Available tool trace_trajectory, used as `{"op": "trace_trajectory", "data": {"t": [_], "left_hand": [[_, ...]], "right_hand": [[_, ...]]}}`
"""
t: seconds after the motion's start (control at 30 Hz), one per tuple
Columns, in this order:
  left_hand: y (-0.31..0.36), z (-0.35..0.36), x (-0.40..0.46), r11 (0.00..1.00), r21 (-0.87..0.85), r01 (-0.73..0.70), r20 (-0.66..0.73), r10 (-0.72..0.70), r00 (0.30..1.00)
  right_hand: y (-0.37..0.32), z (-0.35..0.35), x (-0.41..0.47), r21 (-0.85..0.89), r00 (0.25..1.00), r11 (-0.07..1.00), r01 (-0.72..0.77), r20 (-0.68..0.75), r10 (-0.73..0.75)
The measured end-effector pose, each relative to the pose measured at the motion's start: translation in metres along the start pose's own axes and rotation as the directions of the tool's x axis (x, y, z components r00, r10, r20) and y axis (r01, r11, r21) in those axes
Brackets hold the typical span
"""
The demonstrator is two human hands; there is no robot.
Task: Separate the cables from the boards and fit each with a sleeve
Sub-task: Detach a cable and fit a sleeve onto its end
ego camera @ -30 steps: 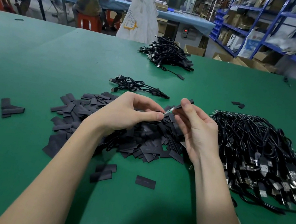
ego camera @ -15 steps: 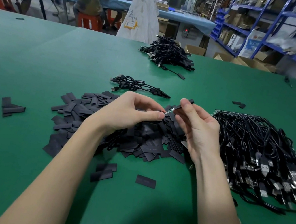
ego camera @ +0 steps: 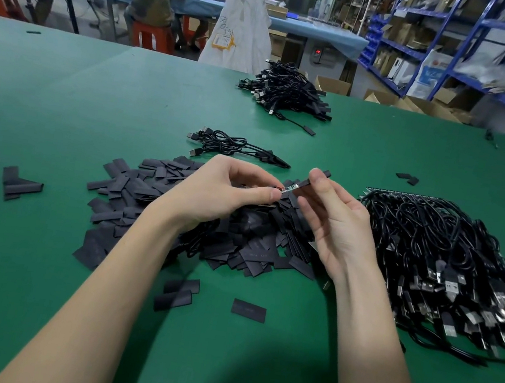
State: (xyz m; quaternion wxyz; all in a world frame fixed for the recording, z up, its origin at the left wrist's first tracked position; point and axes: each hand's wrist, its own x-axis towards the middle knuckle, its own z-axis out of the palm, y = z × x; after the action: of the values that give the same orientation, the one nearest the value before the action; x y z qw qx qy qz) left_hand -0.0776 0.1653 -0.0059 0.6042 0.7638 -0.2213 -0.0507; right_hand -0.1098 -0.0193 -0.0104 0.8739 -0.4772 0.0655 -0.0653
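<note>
Our left hand [ego camera: 228, 192] pinches the small board [ego camera: 289, 189] above the sleeve pile [ego camera: 176, 212]; our right hand [ego camera: 335, 223] pinches a black sleeve [ego camera: 311, 180] on its far end. Bare green worktop [ego camera: 61, 103] opens leftward; the cable heap [ego camera: 450, 263] crowds our right.

Black sleeves [ego camera: 176, 212] and black cables [ego camera: 451, 254] lie on a plain green table [ego camera: 62, 97].

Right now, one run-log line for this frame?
left hand: pinches cable end | right hand: holds sleeve | step: sleeving | sleeve pile: below
</note>
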Motion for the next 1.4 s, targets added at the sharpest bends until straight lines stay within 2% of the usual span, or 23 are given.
{"op": "trace_trajectory", "data": {"t": [0.6, 0.77, 0.93, 1.13, 1.23, 1.4], "left_hand": [[0.0035, -0.0021, 0.0016, 0.988, 0.147, -0.052, -0.024, 0.056, 0.998], [0.0031, -0.0008, 0.0018, 0.991, 0.123, -0.049, -0.026, 0.052, 0.998], [0.0035, 0.0003, 0.0018, 0.993, 0.103, -0.062, -0.019, 0.064, 0.998], [0.0021, 0.0032, 0.0042, 0.999, 0.011, -0.048, -0.061, 0.049, 0.997], [0.0005, 0.0038, 0.0054, 0.996, 0.024, -0.088, -0.085, 0.089, 0.992], [-0.0011, 0.0058, 0.0056, 0.966, 0.175, -0.191, -0.119, 0.213, 0.970]], "right_hand": [[-0.0030, -0.0010, -0.0015, -0.024, 0.998, 0.999, -0.025, 0.057, 0.027], [-0.0020, -0.0011, -0.0004, -0.043, 0.999, 0.999, -0.004, 0.043, 0.006], [0.0016, 0.0023, -0.0011, -0.135, 0.997, 0.990, 0.048, 0.068, -0.039], [0.0038, 0.0044, 0.0003, -0.055, 0.999, 0.998, 0.042, -0.002, -0.042], [0.0039, 0.0059, 0.0006, -0.018, 0.999, 0.999, 0.035, -0.017, -0.035], [0.0049, 0.0065, 0.0010, -0.001, 0.999, 1.000, 0.020, -0.044, -0.020]]}}
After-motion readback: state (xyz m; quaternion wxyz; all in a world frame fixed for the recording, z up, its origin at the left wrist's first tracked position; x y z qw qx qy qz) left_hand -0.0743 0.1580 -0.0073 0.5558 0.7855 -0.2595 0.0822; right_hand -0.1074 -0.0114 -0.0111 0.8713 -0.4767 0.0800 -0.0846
